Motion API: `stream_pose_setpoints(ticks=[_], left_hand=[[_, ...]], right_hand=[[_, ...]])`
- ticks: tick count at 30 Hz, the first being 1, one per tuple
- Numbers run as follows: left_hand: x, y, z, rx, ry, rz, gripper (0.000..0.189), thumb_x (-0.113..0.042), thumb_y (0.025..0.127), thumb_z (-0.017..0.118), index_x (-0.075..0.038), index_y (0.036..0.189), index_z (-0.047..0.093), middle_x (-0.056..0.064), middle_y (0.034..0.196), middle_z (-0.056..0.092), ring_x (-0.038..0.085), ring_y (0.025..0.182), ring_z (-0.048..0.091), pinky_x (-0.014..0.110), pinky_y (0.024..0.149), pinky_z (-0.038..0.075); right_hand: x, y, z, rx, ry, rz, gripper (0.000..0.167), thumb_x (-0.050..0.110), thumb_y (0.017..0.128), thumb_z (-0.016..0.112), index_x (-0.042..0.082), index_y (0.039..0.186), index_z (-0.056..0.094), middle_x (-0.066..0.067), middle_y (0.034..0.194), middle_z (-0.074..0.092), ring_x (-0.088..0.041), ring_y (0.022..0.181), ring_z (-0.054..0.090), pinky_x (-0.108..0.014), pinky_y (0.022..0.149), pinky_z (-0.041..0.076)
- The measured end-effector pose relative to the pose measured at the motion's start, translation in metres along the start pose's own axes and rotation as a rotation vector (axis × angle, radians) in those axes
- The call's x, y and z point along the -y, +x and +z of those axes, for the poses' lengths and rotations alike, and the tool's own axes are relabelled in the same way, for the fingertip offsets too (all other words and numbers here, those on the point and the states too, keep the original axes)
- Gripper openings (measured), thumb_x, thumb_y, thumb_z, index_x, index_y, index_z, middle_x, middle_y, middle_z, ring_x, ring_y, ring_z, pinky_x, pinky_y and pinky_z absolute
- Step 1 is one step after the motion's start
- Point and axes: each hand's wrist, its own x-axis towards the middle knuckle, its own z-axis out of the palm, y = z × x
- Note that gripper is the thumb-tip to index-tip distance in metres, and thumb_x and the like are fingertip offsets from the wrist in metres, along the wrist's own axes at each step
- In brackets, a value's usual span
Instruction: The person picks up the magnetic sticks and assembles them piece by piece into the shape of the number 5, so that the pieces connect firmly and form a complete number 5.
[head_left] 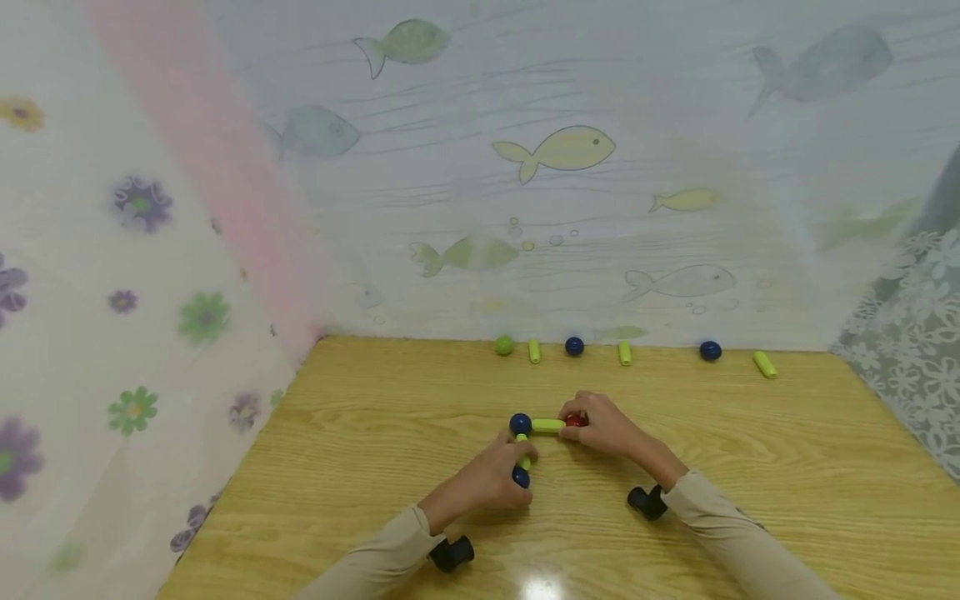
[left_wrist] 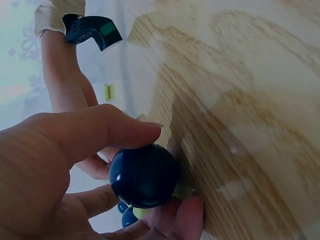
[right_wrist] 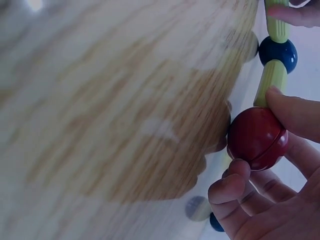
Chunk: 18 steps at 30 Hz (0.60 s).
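An L-shaped chain of balls and yellow-green rods lies mid-table in the head view. Its corner is a dark blue ball (head_left: 521, 424), from which one rod (head_left: 548, 426) runs right to a red ball (right_wrist: 256, 137). My right hand (head_left: 603, 423) holds that red ball between thumb and fingers, the thumb reaching onto the rod's end. A second rod (head_left: 523, 461) comes from the corner toward me and meets another blue ball (left_wrist: 144, 176). My left hand (head_left: 491, 475) grips this near ball, thumb on one side and fingers on the other, partly covering the rod.
Along the table's back edge stand a green ball (head_left: 504, 344), two blue balls (head_left: 574, 346) and several loose yellow-green rods (head_left: 626, 353). Behind them hangs a fish-patterned sheet (head_left: 555, 150). A flowered sheet (head_left: 150, 333) borders the left side. Black cameras (head_left: 452, 553) sit under both wrists.
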Motion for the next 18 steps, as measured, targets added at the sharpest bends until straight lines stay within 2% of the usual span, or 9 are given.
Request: stream_pose_setpoints(ticks=[8,13,18], left_hand=[[0.006,-0.008,-0.005,-0.031,-0.087,0.010,0.046,-0.012,0.073,0.076,-0.015,0.116,0.061,0.006,0.110,0.045,0.017,0.088,0.049,0.027,0.064,0.048],[0.009,-0.009,-0.004,-0.056,-0.123,0.020,0.045,-0.014,0.074,0.077,-0.016,0.116,0.061,0.004,0.106,0.045,0.018,0.090,0.048,0.029,0.066,0.049],[0.012,-0.008,0.000,-0.070,-0.148,0.042,0.043,-0.022,0.076,0.079,-0.016,0.114,0.060,0.001,0.096,0.045,0.016,0.084,0.045,0.026,0.064,0.046]], right_hand=[[0.001,0.000,0.000,-0.005,0.008,-0.004,0.014,0.018,0.084,0.071,0.007,0.092,0.072,0.001,0.079,0.055,-0.011,0.066,0.044,-0.025,0.058,0.038],[0.002,-0.001,-0.001,0.003,0.009,0.005,0.013,0.018,0.084,0.071,0.008,0.092,0.072,0.004,0.077,0.053,-0.010,0.064,0.042,-0.024,0.058,0.037],[0.001,0.000,0.000,0.017,0.013,0.016,0.013,0.019,0.084,0.071,0.008,0.093,0.072,0.004,0.078,0.052,-0.010,0.065,0.042,-0.024,0.058,0.037]])
